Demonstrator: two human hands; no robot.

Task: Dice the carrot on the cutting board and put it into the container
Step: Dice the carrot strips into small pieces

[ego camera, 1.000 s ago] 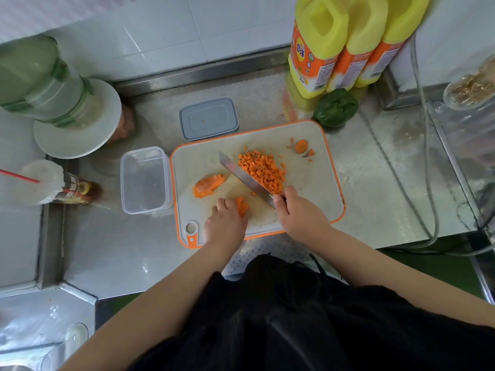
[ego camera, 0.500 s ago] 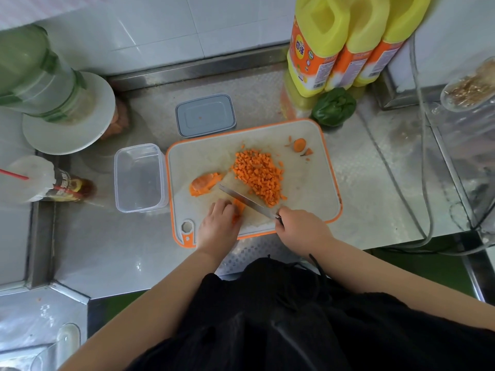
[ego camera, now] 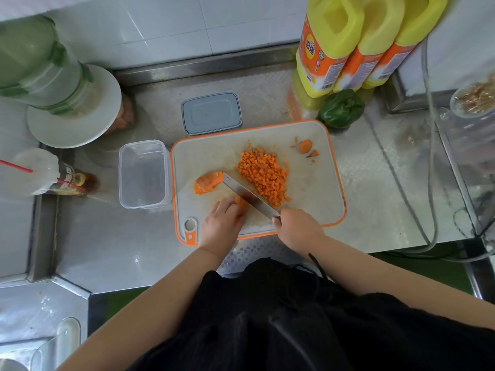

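Observation:
A white cutting board (ego camera: 316, 199) with an orange rim lies on the steel counter. A pile of diced carrot (ego camera: 263, 175) sits at its middle. An uncut carrot chunk (ego camera: 207, 182) lies on the board's left side. My left hand (ego camera: 223, 223) holds down a few carrot strips (ego camera: 242, 204) near the board's front edge. My right hand (ego camera: 297, 227) grips the handle of a knife (ego camera: 247, 195) whose blade runs diagonally between the strips and the pile. A clear plastic container (ego camera: 143, 174) stands just left of the board. Its grey lid (ego camera: 211, 113) lies behind.
Carrot end scraps (ego camera: 305, 146) lie at the board's back right. Yellow oil jugs (ego camera: 356, 41) and a green pepper (ego camera: 341, 108) stand behind the board. A green-capped jar on a white plate (ego camera: 75, 108) and a sauce bottle (ego camera: 59, 178) are at the left. Cables (ego camera: 428, 183) run along the right.
The knife drew back from the diced pile toward the strips under my left hand, then its blade shifted slightly up the board. My left hand stayed on the strips.

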